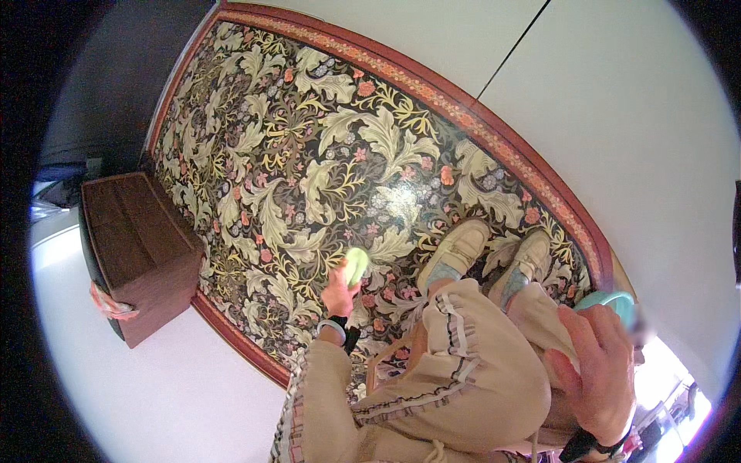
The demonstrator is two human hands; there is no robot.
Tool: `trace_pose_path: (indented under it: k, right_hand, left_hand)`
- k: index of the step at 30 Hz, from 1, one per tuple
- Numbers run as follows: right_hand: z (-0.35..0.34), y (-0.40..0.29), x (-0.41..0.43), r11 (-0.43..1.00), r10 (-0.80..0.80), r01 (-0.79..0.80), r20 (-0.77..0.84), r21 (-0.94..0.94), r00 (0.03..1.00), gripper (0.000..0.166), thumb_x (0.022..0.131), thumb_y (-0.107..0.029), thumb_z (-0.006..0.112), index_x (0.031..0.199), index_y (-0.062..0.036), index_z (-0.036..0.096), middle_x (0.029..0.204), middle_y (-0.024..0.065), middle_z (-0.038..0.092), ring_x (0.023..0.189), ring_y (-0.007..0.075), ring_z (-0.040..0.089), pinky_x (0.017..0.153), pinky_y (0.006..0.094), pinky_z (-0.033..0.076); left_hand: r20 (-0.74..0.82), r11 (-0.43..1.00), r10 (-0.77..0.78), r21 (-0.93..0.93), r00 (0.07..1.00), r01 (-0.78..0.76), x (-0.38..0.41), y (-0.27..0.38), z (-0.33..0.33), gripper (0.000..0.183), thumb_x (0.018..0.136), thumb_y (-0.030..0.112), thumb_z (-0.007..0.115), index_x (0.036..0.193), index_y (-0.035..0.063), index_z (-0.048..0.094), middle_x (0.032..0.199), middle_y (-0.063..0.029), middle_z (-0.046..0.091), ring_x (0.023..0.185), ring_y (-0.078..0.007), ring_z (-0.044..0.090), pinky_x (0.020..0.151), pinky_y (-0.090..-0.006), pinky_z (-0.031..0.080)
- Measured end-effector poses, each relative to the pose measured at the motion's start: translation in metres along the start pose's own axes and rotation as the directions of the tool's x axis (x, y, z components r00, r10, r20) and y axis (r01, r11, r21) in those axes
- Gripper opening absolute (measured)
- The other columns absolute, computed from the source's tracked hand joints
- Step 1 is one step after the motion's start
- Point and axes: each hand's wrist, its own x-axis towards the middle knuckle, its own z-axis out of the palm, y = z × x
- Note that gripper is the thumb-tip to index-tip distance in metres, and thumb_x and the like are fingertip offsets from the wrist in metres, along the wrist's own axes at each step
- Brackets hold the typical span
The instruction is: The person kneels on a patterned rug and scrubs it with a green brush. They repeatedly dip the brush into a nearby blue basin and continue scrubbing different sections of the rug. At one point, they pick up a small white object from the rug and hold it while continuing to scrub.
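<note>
My left hand (pixel 337 296) is wrapped around a pale green oval object (pixel 356 265), held out over the patterned carpet. Motion blur leaves its exact kind unsettled. A dark band and a pale bracelet circle that wrist. To the right, my right hand (pixel 599 362) hovers beside my knee, its fingers slightly bent and apart, with nothing visible in the grasp. A teal plastic basin (pixel 608 302) shows just beyond those fingers, partly covered by them. Whether the hand touches the rim cannot be told.
The floral carpet (pixel 278 144) with a red border lies under my shoes (pixel 457 249). At the left stands a brown fabric storage ottoman (pixel 145 249), a pinkish crumpled cloth (pixel 114 302) at its side. Part of a wooden stool frame (pixel 373 373) shows beneath my legs.
</note>
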Motion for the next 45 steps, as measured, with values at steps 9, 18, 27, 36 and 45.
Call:
trace_pose_path:
  k: [9,18,27,36,45]
  right_hand:
    - [-0.001,-0.004,0.002,1.000,-0.028,0.028,0.012,0.005,1.000,0.045,0.071,-0.013,0.072,0.112,0.0013,0.061,0.094,0.0160,0.057,0.089,0.0365,0.057,0.077,0.0436,0.047]
    - [-0.001,-0.007,0.004,1.000,-0.027,0.027,-0.010,-0.012,1.000,0.050,0.065,-0.008,0.073,0.113,0.0013,0.061,0.094,0.0157,0.057,0.089,0.0354,0.057,0.076,0.0435,0.047]
    - [-0.003,-0.003,0.000,0.999,0.004,-0.003,0.021,-0.032,1.000,0.052,0.066,-0.011,0.075,0.114,0.0010,0.060,0.095,0.0158,0.057,0.089,0.0361,0.056,0.076,0.0446,0.046]
    - [-0.003,0.004,0.001,0.993,-0.117,0.118,0.062,-0.013,0.991,0.048,0.074,-0.008,0.070,0.120,-0.0020,0.058,0.101,0.0160,0.057,0.094,0.0365,0.056,0.081,0.0450,0.047]
    - [-0.006,0.000,0.005,0.998,-0.054,0.054,0.029,-0.013,0.998,0.049,0.068,-0.016,0.074,0.112,0.0018,0.059,0.094,0.0157,0.057,0.087,0.0363,0.056,0.075,0.0452,0.046]
  left_hand:
    - [0.125,0.984,0.006,-0.179,0.992,0.017,-0.016,-0.003,0.017,0.057,0.082,0.021,0.076,0.132,0.0107,0.050,0.117,-0.0133,0.059,0.088,-0.0267,0.067,0.067,-0.0352,0.056]
    - [0.118,0.995,0.029,0.096,0.993,-0.040,-0.012,0.048,0.033,0.070,0.082,0.028,0.076,0.141,0.0113,0.042,0.103,-0.0156,0.066,0.080,-0.0289,0.069,0.063,-0.0407,0.057]
    - [-0.052,0.991,-0.091,-0.101,0.995,0.085,0.058,0.035,-0.018,0.075,0.079,0.021,0.078,0.144,0.0159,0.040,0.116,-0.0184,0.060,0.086,-0.0371,0.066,0.067,-0.0450,0.055]
    - [0.161,0.996,0.061,0.050,0.985,-0.070,-0.024,-0.007,0.004,0.075,0.076,0.017,0.080,0.142,0.0202,0.045,0.106,-0.0117,0.055,0.079,-0.0335,0.066,0.065,-0.0424,0.056]
    - [0.183,0.985,0.045,0.153,0.982,-0.074,0.114,0.087,0.000,0.074,0.083,0.033,0.074,0.146,0.0219,0.037,0.119,-0.0148,0.057,0.085,-0.0406,0.067,0.069,-0.0488,0.055]
